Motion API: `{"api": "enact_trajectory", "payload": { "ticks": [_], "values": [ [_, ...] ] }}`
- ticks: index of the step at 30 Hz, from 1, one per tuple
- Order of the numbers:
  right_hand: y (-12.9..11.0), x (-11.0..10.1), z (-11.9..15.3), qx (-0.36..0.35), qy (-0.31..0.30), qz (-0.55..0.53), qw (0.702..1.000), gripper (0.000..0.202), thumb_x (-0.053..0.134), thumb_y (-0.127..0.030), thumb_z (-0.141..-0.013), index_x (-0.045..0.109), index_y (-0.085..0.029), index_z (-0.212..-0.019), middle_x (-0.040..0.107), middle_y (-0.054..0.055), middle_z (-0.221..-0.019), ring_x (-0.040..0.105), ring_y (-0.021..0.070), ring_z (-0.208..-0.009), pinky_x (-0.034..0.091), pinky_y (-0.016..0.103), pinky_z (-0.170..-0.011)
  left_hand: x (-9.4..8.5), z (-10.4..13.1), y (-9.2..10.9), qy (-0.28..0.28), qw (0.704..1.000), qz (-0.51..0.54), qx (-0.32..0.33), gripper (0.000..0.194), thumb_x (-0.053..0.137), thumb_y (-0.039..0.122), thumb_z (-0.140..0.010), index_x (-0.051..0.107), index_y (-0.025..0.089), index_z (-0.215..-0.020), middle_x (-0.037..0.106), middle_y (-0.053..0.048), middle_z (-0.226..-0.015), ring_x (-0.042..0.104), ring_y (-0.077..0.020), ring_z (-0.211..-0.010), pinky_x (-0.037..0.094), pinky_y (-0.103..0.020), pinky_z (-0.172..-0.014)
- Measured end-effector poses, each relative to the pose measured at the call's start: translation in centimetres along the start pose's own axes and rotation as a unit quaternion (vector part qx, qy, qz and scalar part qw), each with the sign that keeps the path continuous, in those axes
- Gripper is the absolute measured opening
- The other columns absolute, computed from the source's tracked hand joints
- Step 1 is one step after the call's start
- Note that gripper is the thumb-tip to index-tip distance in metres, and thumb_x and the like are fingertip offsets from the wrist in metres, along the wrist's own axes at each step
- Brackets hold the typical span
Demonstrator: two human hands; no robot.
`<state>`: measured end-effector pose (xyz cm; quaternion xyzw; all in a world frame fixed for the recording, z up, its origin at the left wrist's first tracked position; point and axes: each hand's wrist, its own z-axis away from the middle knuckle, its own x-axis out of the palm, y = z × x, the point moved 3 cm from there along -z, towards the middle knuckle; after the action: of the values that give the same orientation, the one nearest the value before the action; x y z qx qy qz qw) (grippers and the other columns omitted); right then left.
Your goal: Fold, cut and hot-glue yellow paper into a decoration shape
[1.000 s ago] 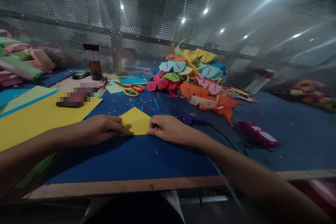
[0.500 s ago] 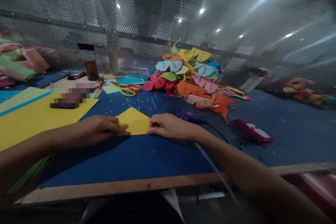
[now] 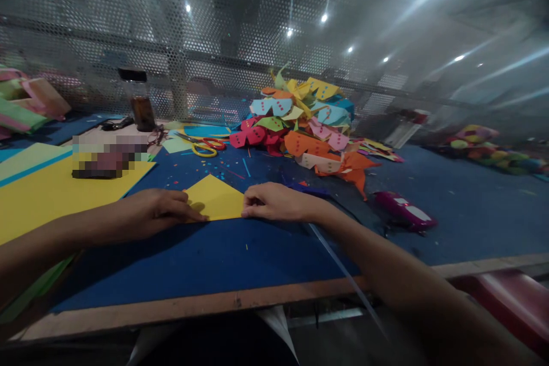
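A piece of yellow paper (image 3: 219, 197), folded to a triangle with its peak pointing away from me, lies flat on the blue table surface. My left hand (image 3: 165, 210) grips its left corner, fingers curled, with the index finger pressing along the near folded edge. At the right corner, my right hand (image 3: 274, 202) is closed in a pinch on the paper, knuckles bent. Beyond the paper lie scissors (image 3: 205, 150) with yellow and red handles, among small coloured scraps. A blue glue gun (image 3: 311, 189) rests behind my right wrist, partly hidden.
Large yellow sheets (image 3: 38, 200) lie left, with a partly pixelated object on top. A dark-lidded jar (image 3: 140, 106) stands behind them. Folded paper shapes (image 3: 306, 120) are heaped at the back; a purple device (image 3: 404, 211) lies right. A clear strip (image 3: 338, 263) crosses the wooden edge (image 3: 206, 302).
The whole view has shifted slightly, so objects sit a little further left. Both hands keep their places on the yellow paper, which stays folded.
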<state>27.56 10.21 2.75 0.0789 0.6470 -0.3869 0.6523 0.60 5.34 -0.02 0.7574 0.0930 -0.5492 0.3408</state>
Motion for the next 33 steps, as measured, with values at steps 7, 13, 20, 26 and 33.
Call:
{"api": "enact_trajectory", "payload": {
  "ticks": [7,13,20,26,33],
  "values": [
    [0.2,-0.5,0.3,0.007,-0.009,-0.009,1.000,0.018,0.071,-0.032,-0.096,0.073,-0.014,-0.089,0.074,0.004,-0.088,0.062,0.0153,-0.075,0.035,0.026,-0.065,-0.2,0.0,0.1,-0.015,1.000,-0.010,-0.008,0.039,0.045,0.030,-0.110,0.072,0.037,-0.137,0.078,-0.005,-0.111,0.075,-0.0190,-0.096,0.056,-0.024,-0.085],
    [0.7,-0.7,0.5,0.005,-0.022,0.003,1.000,0.020,0.071,-0.033,-0.096,0.074,-0.014,-0.090,0.074,0.004,-0.087,0.062,0.0147,-0.074,0.035,0.025,-0.065,0.1,0.3,-0.3,-0.012,1.000,-0.005,-0.015,0.039,0.043,0.036,-0.111,0.072,0.037,-0.137,0.079,-0.005,-0.109,0.074,-0.0184,-0.098,0.055,-0.024,-0.088],
    [1.0,-1.0,0.6,0.005,-0.028,0.016,0.999,0.022,0.071,-0.035,-0.096,0.074,-0.014,-0.090,0.075,0.004,-0.088,0.063,0.0153,-0.076,0.037,0.024,-0.065,0.2,0.4,-0.4,0.005,1.000,-0.009,-0.023,0.038,0.044,0.038,-0.110,0.074,0.039,-0.134,0.077,-0.004,-0.102,0.073,-0.0169,-0.086,0.056,-0.025,-0.087],
    [1.1,-1.4,0.9,0.023,-0.043,0.022,0.999,0.021,0.072,-0.034,-0.095,0.076,-0.013,-0.091,0.076,0.004,-0.089,0.064,0.0154,-0.076,0.038,0.024,-0.065,0.2,0.3,-0.4,0.016,1.000,-0.007,-0.020,0.036,0.047,0.037,-0.109,0.076,0.039,-0.131,0.076,-0.004,-0.101,0.073,-0.0163,-0.084,0.057,-0.025,-0.084],
    [1.4,-1.5,1.0,0.023,-0.047,0.019,0.998,0.022,0.072,-0.035,-0.094,0.077,-0.013,-0.091,0.076,0.004,-0.088,0.064,0.0152,-0.075,0.038,0.024,-0.064,0.1,0.3,-0.3,0.007,1.000,0.000,-0.021,0.035,0.050,0.034,-0.108,0.075,0.041,-0.133,0.077,-0.004,-0.102,0.073,-0.0170,-0.085,0.057,-0.025,-0.084]
  ]
}}
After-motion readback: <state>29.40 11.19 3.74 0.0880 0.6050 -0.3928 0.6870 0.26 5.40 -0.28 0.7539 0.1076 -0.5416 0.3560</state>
